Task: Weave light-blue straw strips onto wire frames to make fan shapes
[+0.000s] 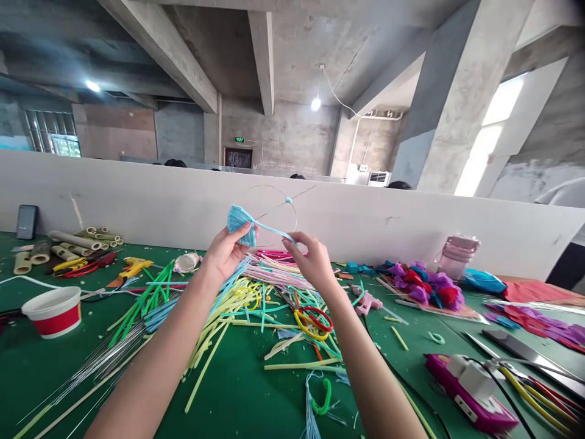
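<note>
My left hand [232, 247] is closed on a light blue, fan-shaped piece [241, 222] made of close parallel strands, gripped near its lower edge. From its narrow side a thin light blue strip [274, 230] runs across to my right hand [313, 256], whose thumb and fingertips pinch the far end. Just above the strip, thin wires curve and cross, with a small blue knot [289, 200] on them; whether they join the fan piece is unclear. Below both hands lie piles of pink strips [287, 274], yellow strips [212, 329] and blue strips [164, 315].
A white-and-red paper cup [53, 311], bamboo tubes [75, 241] and a yellow glue gun [132, 268] lie left. Scissors [315, 323] sit mid-table. At right are a pink glue gun [367, 302], a purple power strip [470, 390] with cables, and a pink bottle [457, 259]. A white partition [137, 201] stands behind.
</note>
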The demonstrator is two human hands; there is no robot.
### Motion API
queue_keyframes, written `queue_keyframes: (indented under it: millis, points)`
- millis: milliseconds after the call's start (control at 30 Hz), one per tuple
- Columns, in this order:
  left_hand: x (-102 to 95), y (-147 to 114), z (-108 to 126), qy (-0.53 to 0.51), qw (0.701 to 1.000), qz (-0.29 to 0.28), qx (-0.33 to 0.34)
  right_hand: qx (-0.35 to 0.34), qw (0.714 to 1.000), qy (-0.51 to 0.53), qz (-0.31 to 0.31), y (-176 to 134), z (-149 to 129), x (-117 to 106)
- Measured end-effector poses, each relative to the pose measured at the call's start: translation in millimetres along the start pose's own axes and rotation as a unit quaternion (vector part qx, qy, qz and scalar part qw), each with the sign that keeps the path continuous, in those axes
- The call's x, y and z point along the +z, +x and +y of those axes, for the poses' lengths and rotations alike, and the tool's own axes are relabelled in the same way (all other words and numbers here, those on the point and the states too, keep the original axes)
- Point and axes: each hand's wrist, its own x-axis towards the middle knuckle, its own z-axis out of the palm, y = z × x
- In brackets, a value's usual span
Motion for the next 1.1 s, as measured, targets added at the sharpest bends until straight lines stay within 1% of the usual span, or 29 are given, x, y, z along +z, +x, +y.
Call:
queue_keyframes:
  millis: [100,167,233,333,400,433,467,533,567,600,667,733,833,933,1100]
  points:
    - [2.0,-2.1,1.2,-0.018,1.000,0.003,0.020,-0.005,0.998,-0.034,-0.058,-0.6,1.0,5.1]
    - [-0.2,-0.7,0.7,-0.028,0.999,0.002,0.044,-0.013,0.993,-0.067,-0.097,-2.0,3.5,10.0]
    - [-3.9,2.0,-1.1,-0.027,0.998,0.004,0.065,-0.022,0.985,-0.087,-0.148,-4.3,5.8,14.8]
    - [-8.0,5.7,-5.6,-0.016,0.996,0.015,0.087,-0.030,0.972,-0.076,-0.221,-8.8,4.2,19.0]
    - [-7.6,5.9,-8.9,-0.010,0.995,0.018,0.094,-0.031,0.967,-0.045,-0.247,-11.2,-1.2,19.1]
    - [-6.4,5.3,-10.3,-0.009,0.995,0.017,0.094,-0.028,0.970,-0.022,-0.239,-12.0,-4.8,18.7]
    - [-4.6,4.1,-11.5,-0.008,0.995,0.014,0.094,-0.019,0.976,0.007,-0.217,-12.3,-8.6,18.3]
    - [0.1,0.6,-13.3,-0.006,0.995,0.007,0.095,0.014,0.985,0.083,-0.150,-11.6,-15.8,18.3]
    - [2.7,-1.5,-14.0,-0.004,0.995,0.004,0.095,0.035,0.984,0.129,-0.117,-10.6,-18.7,18.8]
    - [5.1,-3.6,-14.7,-0.001,0.996,0.001,0.094,0.056,0.978,0.180,-0.094,-9.5,-21.1,19.5]
    - [9.1,-7.7,-15.7,0.003,0.996,-0.011,0.087,0.091,0.954,0.277,-0.070,-7.0,-24.1,20.7]
    - [11.8,-11.2,-16.1,0.014,0.997,-0.030,0.073,0.113,0.934,0.336,-0.051,-5.0,-25.2,20.2]
    - [13.7,-15.3,-14.4,0.057,0.995,-0.044,0.070,0.120,0.927,0.352,-0.039,-3.2,-24.7,14.6]
    - [13.4,-18.1,-9.0,0.098,0.991,-0.038,0.083,0.112,0.930,0.347,-0.054,-2.3,-22.8,7.2]
    - [8.4,-18.8,-0.8,0.186,0.980,-0.064,0.033,0.119,0.923,0.360,-0.070,-1.3,-19.6,3.8]
